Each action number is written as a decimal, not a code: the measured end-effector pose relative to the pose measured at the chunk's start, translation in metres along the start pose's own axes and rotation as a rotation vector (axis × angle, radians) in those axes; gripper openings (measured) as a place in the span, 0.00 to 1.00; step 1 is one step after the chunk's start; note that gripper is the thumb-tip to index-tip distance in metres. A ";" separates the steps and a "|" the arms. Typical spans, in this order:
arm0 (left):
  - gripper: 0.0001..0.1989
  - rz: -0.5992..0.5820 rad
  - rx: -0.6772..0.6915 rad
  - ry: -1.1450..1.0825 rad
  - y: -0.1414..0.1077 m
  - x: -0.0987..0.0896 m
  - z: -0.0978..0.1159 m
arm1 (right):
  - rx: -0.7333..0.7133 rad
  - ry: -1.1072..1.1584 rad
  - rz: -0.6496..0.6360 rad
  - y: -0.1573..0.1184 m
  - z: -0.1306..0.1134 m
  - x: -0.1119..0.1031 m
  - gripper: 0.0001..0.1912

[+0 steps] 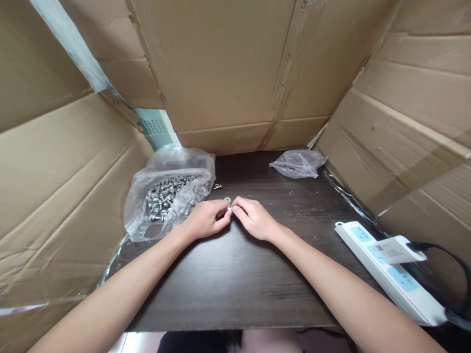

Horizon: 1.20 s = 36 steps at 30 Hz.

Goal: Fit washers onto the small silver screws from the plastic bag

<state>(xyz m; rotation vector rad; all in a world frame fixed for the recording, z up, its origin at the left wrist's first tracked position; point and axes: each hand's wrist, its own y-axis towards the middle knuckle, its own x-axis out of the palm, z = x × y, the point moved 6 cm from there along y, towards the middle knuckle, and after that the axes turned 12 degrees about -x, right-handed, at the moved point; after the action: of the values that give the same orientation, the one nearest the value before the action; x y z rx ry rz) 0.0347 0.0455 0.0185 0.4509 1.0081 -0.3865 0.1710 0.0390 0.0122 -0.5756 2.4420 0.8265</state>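
Together, left hand [208, 219] and right hand [255, 218] pinch a small, shiny, pale metal piece [230, 209].

My left hand [209, 219] and right hand [256, 218] meet at centre, fingertips pinched; forearms reach from seven and five o'clock.

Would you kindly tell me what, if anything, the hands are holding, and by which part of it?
The left hand and right hand hold a small bright piece at their fingertips; its kind and the part gripped cannot be told.
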 end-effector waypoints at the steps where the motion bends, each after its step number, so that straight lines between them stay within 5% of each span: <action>1: 0.12 0.000 -0.001 -0.001 0.000 0.000 0.000 | 0.001 -0.001 -0.006 0.000 0.000 0.000 0.12; 10: 0.12 -0.006 -0.022 -0.018 0.001 -0.001 -0.001 | 0.051 0.013 0.001 -0.001 0.000 -0.002 0.05; 36: 0.12 -0.015 -0.029 -0.009 0.000 0.001 -0.002 | 0.016 -0.030 -0.014 -0.001 0.001 0.001 0.08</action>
<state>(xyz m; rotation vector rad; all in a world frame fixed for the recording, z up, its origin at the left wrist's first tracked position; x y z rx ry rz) 0.0337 0.0469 0.0169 0.4151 1.0074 -0.3861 0.1717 0.0387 0.0103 -0.5695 2.4128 0.8030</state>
